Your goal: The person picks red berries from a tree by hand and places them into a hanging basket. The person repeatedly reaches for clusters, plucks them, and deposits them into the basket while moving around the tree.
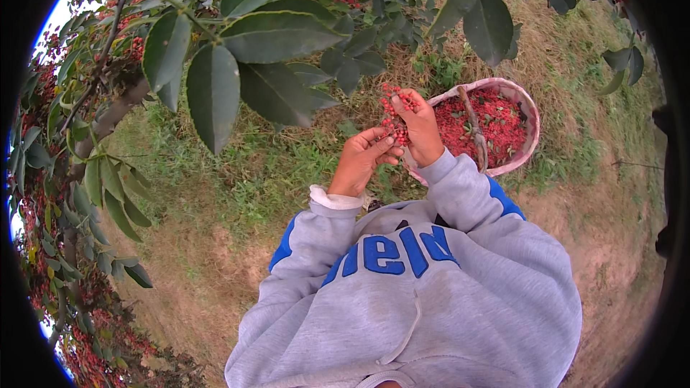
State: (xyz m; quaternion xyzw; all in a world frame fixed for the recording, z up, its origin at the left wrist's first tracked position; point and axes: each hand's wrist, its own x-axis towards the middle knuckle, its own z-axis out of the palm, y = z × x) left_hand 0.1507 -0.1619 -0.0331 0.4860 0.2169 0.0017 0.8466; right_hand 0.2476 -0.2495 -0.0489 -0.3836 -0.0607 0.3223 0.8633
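Observation:
Both hands are raised before my chest, close together. My left hand (362,159) pinches the lower part of a cluster of small red berries (396,125) between thumb and fingers. Around the upper part of the berries, the thumb and fingers of my right hand (420,126) are closed. Just right of my right hand stands an oval basket (531,143) with a pale pink rim and a wooden stick handle (473,124). Many red berries (504,124) with a few green leaves lie in it. My right forearm partly hides the basket's near side.
Large green leaves (280,37) hang above and left of my hands. A tree branch (113,113) with red berry clusters runs along the left. Grass and weeds (215,172) cover the ground, with dry brown patches (215,258) nearer my body.

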